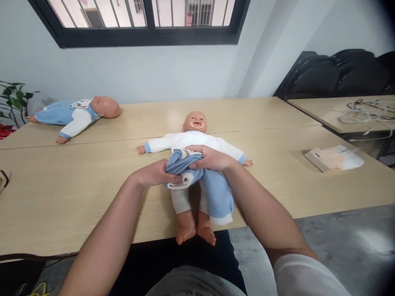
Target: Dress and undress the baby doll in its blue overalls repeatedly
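Observation:
A baby doll (194, 123) in a white long-sleeved top lies face up on the wooden table (77, 185), its bare feet over the near edge. My left hand (154, 174) is closed on the bunched blue overalls (216, 193) at the doll's left hip. My right hand (210, 158) grips the same blue fabric at the doll's waist. One trouser leg hangs loose beside the doll's legs, which show light grey leggings.
A second doll (77, 115) in blue overalls lies at the table's far left, near a potted plant (12, 102). A flat packet (335, 158) lies on the right. Another table with cables (364, 111) and black chairs (333, 74) stand beyond.

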Demonstrator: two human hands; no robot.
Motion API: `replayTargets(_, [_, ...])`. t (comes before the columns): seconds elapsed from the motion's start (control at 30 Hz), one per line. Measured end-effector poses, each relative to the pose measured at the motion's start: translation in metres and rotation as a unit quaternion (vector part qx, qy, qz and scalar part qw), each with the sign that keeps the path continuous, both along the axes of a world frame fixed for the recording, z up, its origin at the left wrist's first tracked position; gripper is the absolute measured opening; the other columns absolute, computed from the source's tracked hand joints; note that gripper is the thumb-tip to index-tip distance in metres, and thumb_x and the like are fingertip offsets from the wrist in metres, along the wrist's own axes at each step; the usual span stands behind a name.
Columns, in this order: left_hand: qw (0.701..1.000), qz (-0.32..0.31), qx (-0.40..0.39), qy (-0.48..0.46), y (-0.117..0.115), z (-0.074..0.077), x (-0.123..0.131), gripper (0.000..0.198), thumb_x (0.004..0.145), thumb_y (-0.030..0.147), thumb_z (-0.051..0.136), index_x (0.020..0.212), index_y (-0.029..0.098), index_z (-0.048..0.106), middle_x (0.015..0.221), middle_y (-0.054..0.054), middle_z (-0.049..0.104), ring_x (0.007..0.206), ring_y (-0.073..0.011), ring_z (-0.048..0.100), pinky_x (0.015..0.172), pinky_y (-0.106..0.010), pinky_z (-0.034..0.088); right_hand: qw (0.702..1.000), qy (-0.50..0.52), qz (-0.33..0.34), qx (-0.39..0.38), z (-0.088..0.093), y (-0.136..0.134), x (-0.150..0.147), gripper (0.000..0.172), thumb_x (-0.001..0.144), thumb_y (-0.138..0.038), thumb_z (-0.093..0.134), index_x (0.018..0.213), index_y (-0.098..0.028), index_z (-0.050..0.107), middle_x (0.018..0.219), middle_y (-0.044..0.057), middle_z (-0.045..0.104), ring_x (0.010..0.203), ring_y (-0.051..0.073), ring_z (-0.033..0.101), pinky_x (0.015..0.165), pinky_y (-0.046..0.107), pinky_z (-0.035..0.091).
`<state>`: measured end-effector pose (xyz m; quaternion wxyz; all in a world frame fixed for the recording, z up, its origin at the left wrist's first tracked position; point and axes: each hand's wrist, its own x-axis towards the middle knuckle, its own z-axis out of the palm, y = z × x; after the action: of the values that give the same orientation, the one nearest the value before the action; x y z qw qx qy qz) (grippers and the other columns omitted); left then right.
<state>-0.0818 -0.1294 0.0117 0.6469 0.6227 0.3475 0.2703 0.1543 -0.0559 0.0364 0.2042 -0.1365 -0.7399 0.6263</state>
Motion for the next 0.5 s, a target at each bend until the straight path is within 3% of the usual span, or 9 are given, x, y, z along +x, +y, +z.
replayTargets(0.13, [0.991,0.116,0.002,-0.059,0.000,-0.005,0.000,0.043,0.076,0.044,0.086,0.105,0.014,0.075,0.107,-0.011,0.078,0.094,-0.0244,0.073,0.087,-0.036,0.059,0.995,-0.089,0.029,0.024,0.008,-0.003,0.002,0.030,0.082,-0.029,0.079,0.108,-0.017,0.071,0.104,0.003,0.074,0.096,0.018,0.066,0.091,0.032,0.054])
replayTargets(0.2, [0.989,0.119,-0.003,-0.090,-0.001,-0.004,0.004,0.051,0.073,0.050,0.087,0.104,0.013,0.074,0.102,-0.012,0.079,0.090,-0.0252,0.074,0.086,-0.037,0.059,0.989,-0.130,0.048,0.047,0.012,-0.004,0.005,0.019,0.084,-0.028,0.076,0.100,-0.018,0.071,0.096,0.002,0.074,0.092,0.018,0.065,0.090,0.033,0.055])
replayTargets(0.27, [0.993,0.066,-0.003,-0.103,-0.006,0.001,0.010,0.061,0.068,0.051,0.091,0.112,0.013,0.072,0.105,-0.014,0.078,0.095,-0.0271,0.074,0.088,-0.038,0.059,0.986,-0.142,0.078,0.043,0.013,-0.003,0.008,0.021,0.085,-0.034,0.077,0.096,-0.018,0.070,0.093,0.003,0.073,0.092,0.019,0.065,0.090,0.034,0.055])
replayTargets(0.33, [0.997,-0.010,0.002,-0.081,-0.012,0.008,0.017,0.070,0.067,0.046,0.093,0.125,0.015,0.068,0.117,-0.015,0.076,0.107,-0.0292,0.073,0.095,-0.040,0.058,0.992,-0.100,0.073,0.002,0.009,0.000,0.009,0.036,0.090,-0.051,0.071,0.102,-0.017,0.069,0.098,0.005,0.073,0.096,0.021,0.066,0.091,0.036,0.055])
replayTargets(0.43, [0.996,-0.083,0.024,0.003,-0.023,0.015,0.027,0.074,0.073,0.040,0.089,0.138,0.019,0.061,0.135,-0.013,0.070,0.123,-0.0298,0.066,0.105,-0.041,0.054,0.997,0.051,-0.060,-0.024,-0.003,0.005,0.002,0.054,0.099,-0.065,0.047,0.123,-0.020,0.061,0.108,0.008,0.071,0.097,0.021,0.068,0.089,0.038,0.057])
replayTargets(0.5, [0.989,-0.108,0.050,0.085,-0.030,0.017,0.035,0.069,0.075,0.040,0.086,0.138,0.021,0.063,0.135,-0.008,0.070,0.125,-0.0283,0.065,0.108,-0.038,0.052,0.982,0.093,-0.155,0.058,-0.011,0.004,-0.009,0.042,0.102,-0.053,0.049,0.127,-0.022,0.058,0.107,0.007,0.070,0.093,0.019,0.068,0.088,0.037,0.057])
